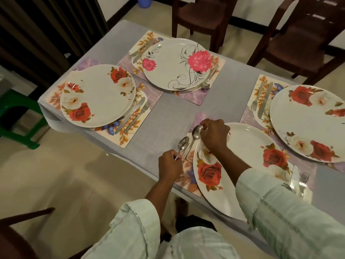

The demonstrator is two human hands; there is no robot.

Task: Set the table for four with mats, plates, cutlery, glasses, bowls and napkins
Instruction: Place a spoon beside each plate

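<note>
Four floral mats lie on the grey table, each with a plate. The near rose plate (242, 146) sits on the near mat (186, 171). My left hand (169, 165) grips the handle of a spoon (182, 144) beside the plate's left rim. My right hand (214, 135) pinches the bowl end of a second spoon (196, 131), which lies along the same rim. A knife and fork (300, 180) lie to the right of this plate.
The left rose plate (97, 96), the pink-flower plate (173, 62) and the right rose plate (306, 120) each have cutlery beside them. Dark wooden chairs (203, 14) stand at the far side. A green stool (16, 116) is on the left.
</note>
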